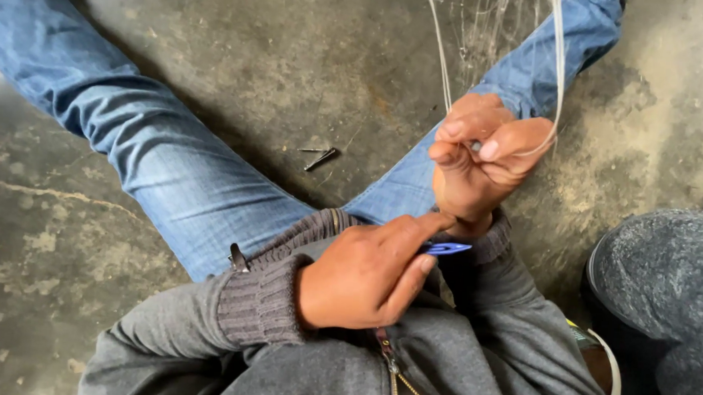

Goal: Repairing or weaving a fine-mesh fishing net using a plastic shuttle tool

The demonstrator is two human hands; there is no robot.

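Observation:
My right hand (482,152) is raised over my right leg and pinches a loop of thin pale fishing line (559,64) between thumb and fingers. The strands run up and out of the top of the view. My left hand (367,274) rests close to my body, fingers closed around a small blue flat tool (445,248), whose tip pokes out just below the right wrist. Both arms wear grey ribbed-cuff sleeves.
I sit on a stained concrete floor (279,49) with my legs in blue jeans (169,164) spread apart. A few small dark metal bits (320,157) lie on the floor between the legs. A dark round speckled object (668,278) sits at the right.

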